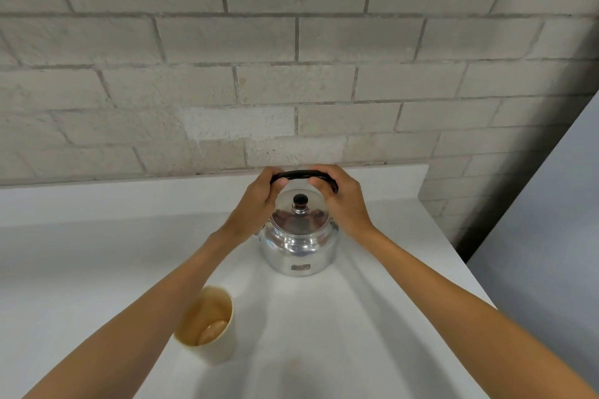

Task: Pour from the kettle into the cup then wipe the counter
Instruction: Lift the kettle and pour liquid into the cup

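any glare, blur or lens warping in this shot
Head view: the shiny metal kettle throws bright highlights and mirrors both hands; the left hand and right hand grip its black handle. The wide lens bends the grey brick wall lines. The beige cup looks soft. The right edge falls into dark shadow.

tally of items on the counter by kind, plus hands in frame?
Kettle: 1
Cup: 1
Hands: 2, left hand and right hand, both gripping the kettle's handle
Total: 4, all over the counter
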